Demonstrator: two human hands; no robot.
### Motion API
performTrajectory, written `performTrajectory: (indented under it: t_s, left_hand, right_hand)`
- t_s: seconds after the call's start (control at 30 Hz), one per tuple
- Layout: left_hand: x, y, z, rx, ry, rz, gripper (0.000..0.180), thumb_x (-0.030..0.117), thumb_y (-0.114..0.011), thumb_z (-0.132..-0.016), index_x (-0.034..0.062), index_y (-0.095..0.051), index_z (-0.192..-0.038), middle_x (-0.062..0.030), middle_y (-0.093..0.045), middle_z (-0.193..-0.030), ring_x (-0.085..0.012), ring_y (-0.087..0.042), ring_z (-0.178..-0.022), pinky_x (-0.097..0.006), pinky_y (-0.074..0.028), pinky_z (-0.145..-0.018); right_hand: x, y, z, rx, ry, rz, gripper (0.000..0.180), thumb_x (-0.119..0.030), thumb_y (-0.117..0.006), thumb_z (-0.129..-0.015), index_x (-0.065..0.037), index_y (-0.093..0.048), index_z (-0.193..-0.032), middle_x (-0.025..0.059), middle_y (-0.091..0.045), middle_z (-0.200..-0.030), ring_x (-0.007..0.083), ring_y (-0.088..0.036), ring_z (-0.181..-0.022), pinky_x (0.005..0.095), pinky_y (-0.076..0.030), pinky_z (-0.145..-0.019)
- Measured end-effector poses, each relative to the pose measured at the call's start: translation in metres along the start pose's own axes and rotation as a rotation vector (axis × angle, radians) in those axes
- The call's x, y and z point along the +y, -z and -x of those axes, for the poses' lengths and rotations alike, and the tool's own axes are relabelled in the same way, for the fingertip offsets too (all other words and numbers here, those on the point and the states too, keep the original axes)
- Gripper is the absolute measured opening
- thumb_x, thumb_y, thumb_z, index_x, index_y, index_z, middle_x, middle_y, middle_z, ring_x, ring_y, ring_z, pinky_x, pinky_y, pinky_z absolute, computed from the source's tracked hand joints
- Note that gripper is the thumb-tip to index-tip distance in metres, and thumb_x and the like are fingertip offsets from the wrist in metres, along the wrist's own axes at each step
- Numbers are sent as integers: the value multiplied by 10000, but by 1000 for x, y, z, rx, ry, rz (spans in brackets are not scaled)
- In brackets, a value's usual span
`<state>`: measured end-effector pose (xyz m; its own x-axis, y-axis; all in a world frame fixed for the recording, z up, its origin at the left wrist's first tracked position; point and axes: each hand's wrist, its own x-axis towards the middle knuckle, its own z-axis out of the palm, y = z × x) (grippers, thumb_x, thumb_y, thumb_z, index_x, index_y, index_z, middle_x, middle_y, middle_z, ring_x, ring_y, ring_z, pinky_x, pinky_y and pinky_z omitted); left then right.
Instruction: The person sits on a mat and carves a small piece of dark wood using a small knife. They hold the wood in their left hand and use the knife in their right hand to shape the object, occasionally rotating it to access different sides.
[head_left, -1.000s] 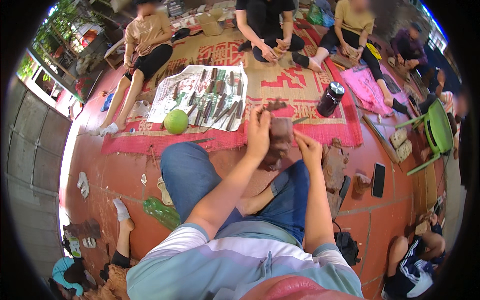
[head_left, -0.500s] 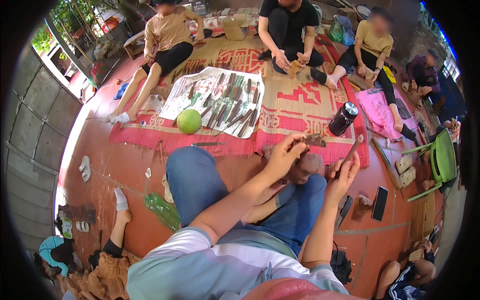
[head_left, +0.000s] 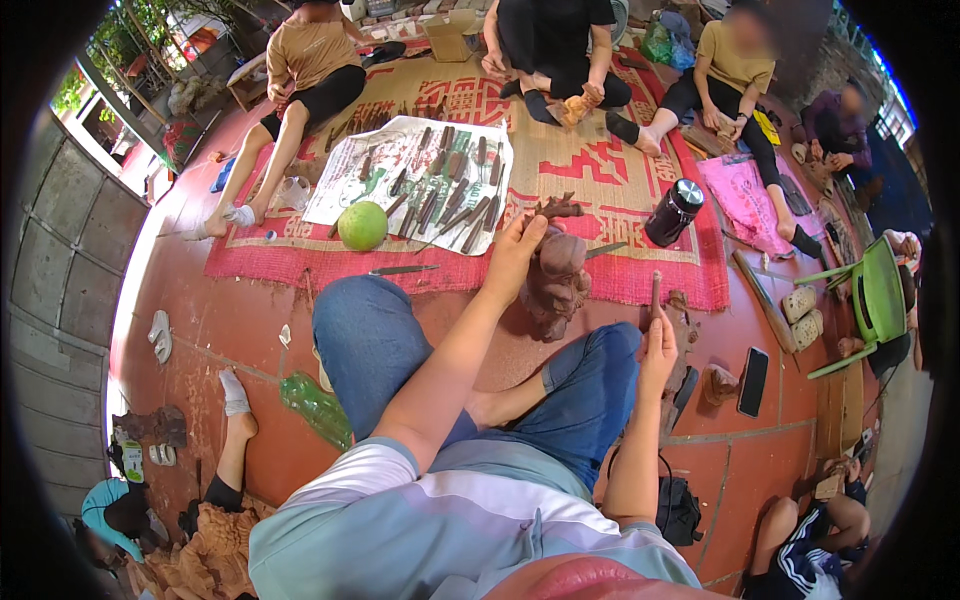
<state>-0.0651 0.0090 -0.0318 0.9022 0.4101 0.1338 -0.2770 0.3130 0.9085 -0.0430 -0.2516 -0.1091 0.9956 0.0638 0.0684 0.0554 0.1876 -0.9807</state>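
I sit cross-legged on a red tiled floor in blue jeans. My left hand (head_left: 515,255) grips the top of a brown carved wooden figure (head_left: 553,283) that stands upright on the floor by my knee. To the right of the figure, my right hand (head_left: 657,340) is closed around a thin carving tool (head_left: 656,292) that points upward, a little apart from the wood.
A red woven mat (head_left: 600,170) lies ahead with a sheet (head_left: 345,190) bearing several chisels, a green round fruit (head_left: 362,225) and a black flask (head_left: 673,212). Other people sit around the mat. A phone (head_left: 752,381), a green chair (head_left: 880,295) and a green plastic bottle (head_left: 315,405) lie nearby.
My right hand has drawn away from the wooden figure to the right with the tool. My left hand stays on the figure's top. The view has shifted a little.
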Motion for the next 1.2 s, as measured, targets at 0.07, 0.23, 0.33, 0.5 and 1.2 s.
performTrajectory:
  t_s: [0.07,0.23,0.33,0.5,1.2]
  left_hand:
    - [-11,-5,5,19,-47,-18,283,329,-517,-968,57,-583,-1006,40,-540,-853,-53,-472,-799,-223,-402,-734]
    - [-22,-24,21,138,-260,-61,259,284,-516,-973,36,-570,-1024,48,-505,-841,-46,-440,-806,-208,-380,-732]
    - [-26,-15,20,181,-255,-3,241,244,-508,-977,25,-573,-1054,28,-553,-889,-58,-472,-828,-218,-398,-755]
    - [-11,-1,19,208,-287,-60,308,294,-488,-985,13,-593,-1056,-16,-621,-939,-73,-528,-852,-233,-428,-783]
    - [25,6,-3,-283,171,-49,337,316,-543,-952,9,-597,-1077,-41,-647,-959,-96,-578,-918,-243,-447,-838]
  right_hand:
    - [5,-10,6,2,-87,-105,298,-249,-509,-975,-31,-571,-1167,-52,-439,-630,25,-402,-530,174,-333,-455]
    - [32,-47,-4,-4,-72,-360,275,-238,-452,-995,-61,-488,-1201,89,-610,-1127,129,-588,-979,264,-488,-814]
    - [36,-74,-9,-54,-112,-382,270,-240,-459,-992,-87,-481,-1213,79,-612,-1133,131,-586,-994,267,-461,-876]
    - [29,-97,8,-149,-113,-351,265,-209,-463,-993,-36,-474,-1193,87,-574,-1182,153,-540,-1090,304,-422,-953]
    - [4,-95,72,-20,-327,-420,240,-154,-528,-951,-52,-518,-1169,15,-568,-1000,101,-566,-908,311,-540,-785]
